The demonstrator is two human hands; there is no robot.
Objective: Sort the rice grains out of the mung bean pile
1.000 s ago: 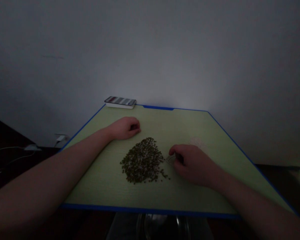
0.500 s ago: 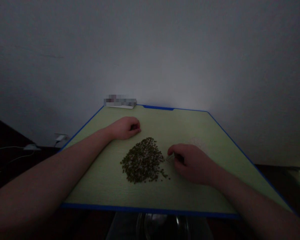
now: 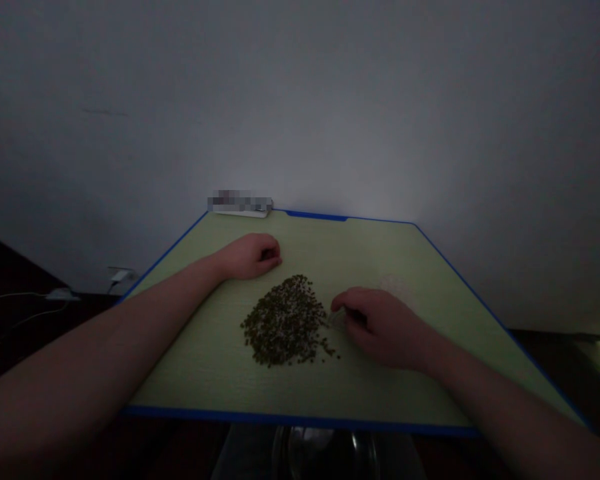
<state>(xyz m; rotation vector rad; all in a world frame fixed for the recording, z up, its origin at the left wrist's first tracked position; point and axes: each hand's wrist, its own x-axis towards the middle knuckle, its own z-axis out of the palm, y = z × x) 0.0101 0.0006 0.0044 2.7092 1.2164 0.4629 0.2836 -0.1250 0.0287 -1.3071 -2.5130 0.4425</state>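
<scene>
A: "What could go wrong?"

B: "The right fingers (image 3: pixel 353 300) pinch a clear plastic piece (image 3: pixel 339 321) at the seed heap's (image 3: pixel 285 321) 3 o'clock; a slip could scatter seeds across the surface (image 3: pixel 190 373). The left fingers (image 3: pixel 270 253) curl shut at 11 o'clock."

Before me a plain pale wall (image 3: pixel 300 100) rises, lit brightest just above the far edge of my green board (image 3: pixel 190 380), which has a blue rim, and fading to grey toward the corners. The room is dim. At the far edge sits a blurred box (image 3: pixel 240 203). Low on my left, a white plug (image 3: pixel 121 275) and a thin cable (image 3: pixel 15 297) lie on something dark. A dark ledge (image 3: pixel 555 333) runs off to my right, and something glassy (image 3: pixel 325 453) shows below the near edge.
</scene>
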